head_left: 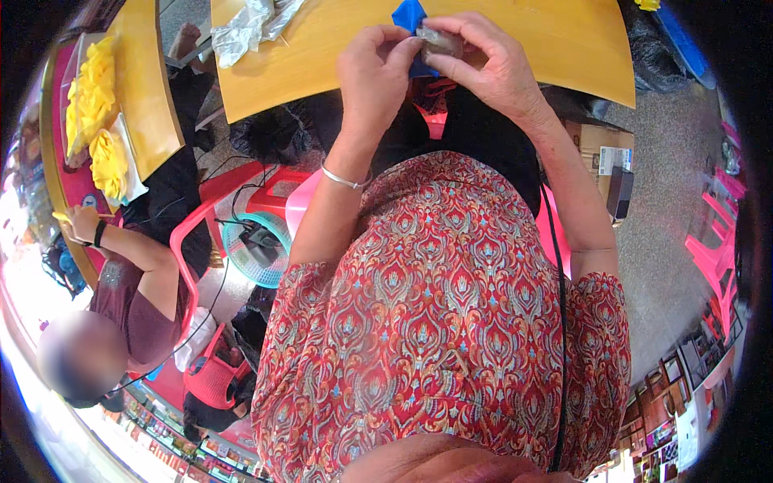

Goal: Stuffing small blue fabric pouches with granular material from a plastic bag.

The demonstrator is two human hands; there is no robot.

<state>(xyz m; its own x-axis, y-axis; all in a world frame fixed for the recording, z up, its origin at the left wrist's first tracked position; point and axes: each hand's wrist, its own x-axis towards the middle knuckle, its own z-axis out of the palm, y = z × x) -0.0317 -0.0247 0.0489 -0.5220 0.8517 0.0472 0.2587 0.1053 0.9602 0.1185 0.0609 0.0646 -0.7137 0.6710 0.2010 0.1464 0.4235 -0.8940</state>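
Both my hands meet over the near edge of a yellow table (322,64). My left hand (374,80) is closed, thumb and forefinger pinched on a bright blue piece (409,14) that looks like thin cloth or plastic. My right hand (495,68) curls its thumb and fingers around a small crumpled piece of greyish see-through plastic (441,42), right beside the left fingertips. Part of the blue piece shows below the fingers too. Motion blurs the spot where the fingertips meet, so how the two pieces join cannot be made out.
A crumpled clear plastic bag (250,30) lies on the table's left. Further left, another person (137,298) works beside yellow bundles (93,97). A turquoise basket (256,249) stands near my left side, a cardboard box (592,149) on the right floor, and a pink chair (717,258) beyond.
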